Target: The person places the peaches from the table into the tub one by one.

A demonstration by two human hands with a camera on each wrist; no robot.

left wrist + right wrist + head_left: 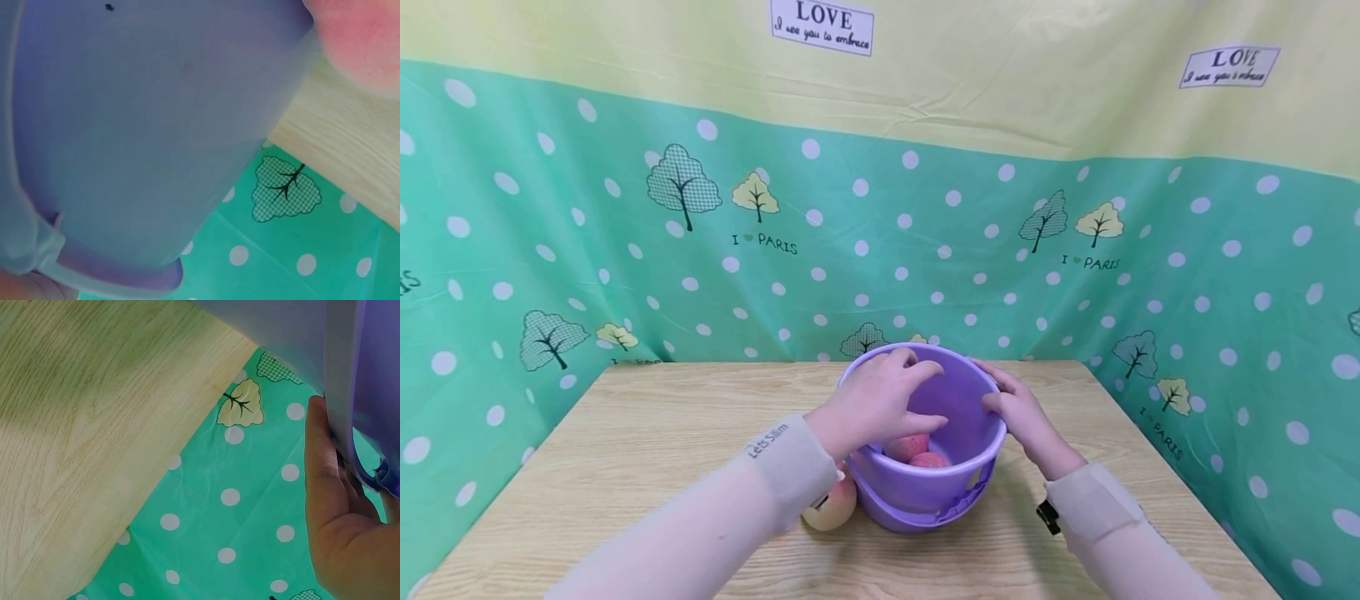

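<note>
A purple bucket (pixel 917 500) stands on the table, tipped a little toward the camera so its inside shows. Down in it lie pinkish-red peaches (pixel 928 459), partly covered by the left hand and the wall. My left hand (pixel 876 400) reaches over the near-left rim into the mouth, thumb and fingers spread apart with nothing between them. On the opposite side my right hand (pixel 1026 417) grips the rim, fingers along the outer wall and thumb over the edge. Another peach (pixel 831 510), pale with a pink blush, sits against the bucket's left side, partly behind the left wrist.
The wooden table (pixel 647 467) ends at the back against a green polka-dot cloth (pixel 812 275) printed with trees. The bucket's handle (pixel 962 504) hangs down its front right. In the left wrist view a pink peach (pixel 369 44) lies next to the bucket wall.
</note>
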